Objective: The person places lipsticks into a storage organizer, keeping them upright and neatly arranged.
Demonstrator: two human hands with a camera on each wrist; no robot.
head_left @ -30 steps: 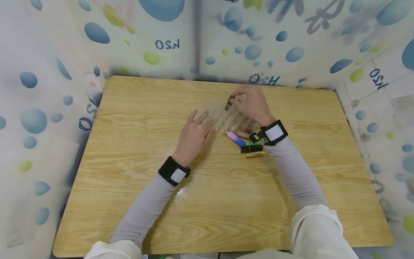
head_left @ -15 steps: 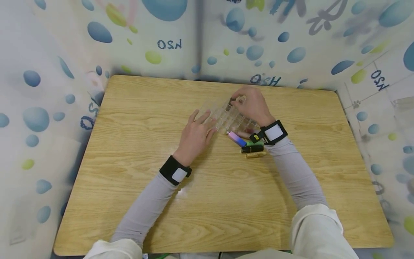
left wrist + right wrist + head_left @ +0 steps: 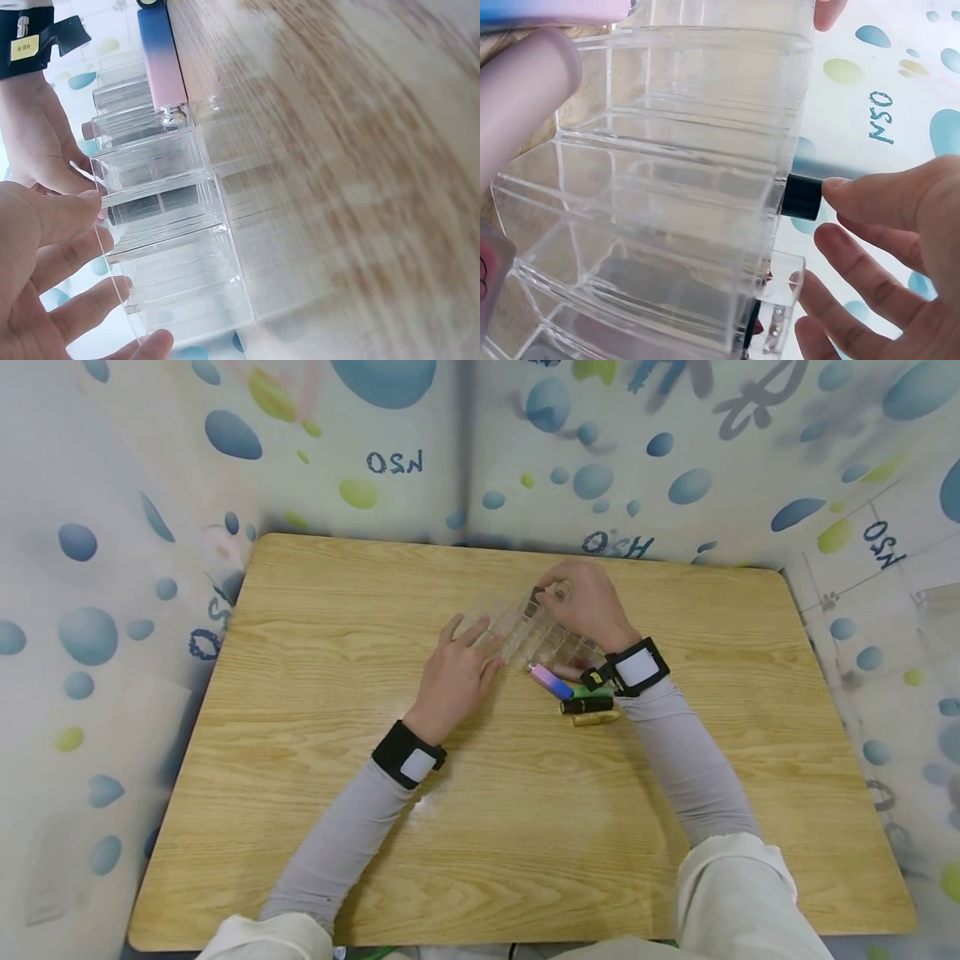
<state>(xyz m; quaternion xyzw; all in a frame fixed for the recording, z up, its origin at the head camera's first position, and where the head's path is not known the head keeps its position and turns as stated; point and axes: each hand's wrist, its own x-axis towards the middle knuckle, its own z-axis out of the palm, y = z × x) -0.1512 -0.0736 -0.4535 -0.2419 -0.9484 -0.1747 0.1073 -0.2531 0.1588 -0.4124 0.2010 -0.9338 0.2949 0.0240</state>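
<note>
A clear, many-compartment lipstick organizer [image 3: 522, 633] stands on the table toward the back. My left hand [image 3: 452, 681] rests against its left end, fingers spread and fairly straight; the left wrist view shows fingertips touching the clear wall. At the far side, my right hand [image 3: 588, 602] has thumb and index finger at the end of a black lipstick tube [image 3: 802, 197], pinching it. Most of that tube sits inside a compartment, with the dark end sticking out. Another dark-capped item with a clear, reddish-flecked top [image 3: 780, 315] sits in a nearby compartment.
In front of the organizer lie a pink-and-blue tube [image 3: 551, 682], a dusty-pink tube [image 3: 525, 97], a green tube [image 3: 591, 692], a black tube with gold trim [image 3: 587, 705] and a gold tube [image 3: 596, 717]. Patterned walls stand behind the wooden table [image 3: 480, 835].
The black lipstick tube has gone lower into its compartment, with my right fingers following it down slightly. My left hand stays on the organizer; the view has shifted a little.
</note>
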